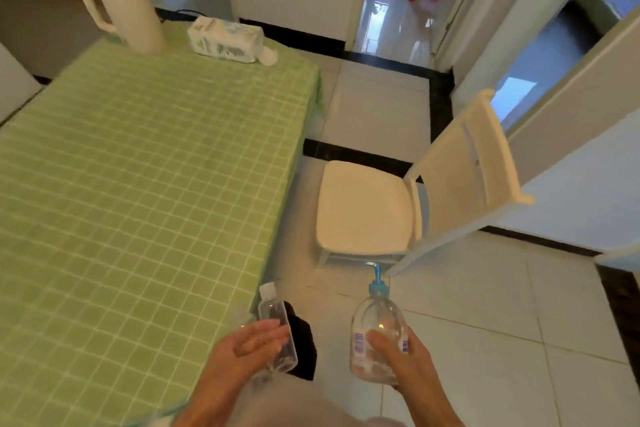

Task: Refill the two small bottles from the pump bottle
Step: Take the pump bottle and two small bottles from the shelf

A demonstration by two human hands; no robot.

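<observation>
Our left hand's (pixel 249 347) fingers (pixel 268 331) curl over a clear small bottle (pixel 277 315) and grip it, its white cap (pixel 268 289) pointing away from us. It hangs in the air just off the table's (pixel 138 184) near right corner. We cannot tell whether a second small bottle sits under the same hand; a faint clear shape there may be one.

Our right hand (pixel 407 369) has its fingers (pixel 381 340) wrapped round the lower body of the pump bottle (pixel 377 319). That bottle is upright over the floor (pixel 485 340), to the right of the small bottle and apart from it. Its blue pump head (pixel 375 274) is at the top, with the spout reaching away from us.

We judge the step in hand to be bringing everything to the table, with no filling begun. To do it well, we should set the pump bottle down first, well in from the near right corner. The green checked cloth (pixel 104 253) hangs over the edge there and could slip. Then we stand the small bottle just beside it and open the cap, so the mouth can go right under the spout. Keeping the pump bottle upright on the way should spare us drips.

Further out, a white jug (pixel 121 7) and a tissue pack (pixel 225 40) sit along the table's far edge. A white chair (pixel 363 208) stands on the floor off the right edge.
</observation>
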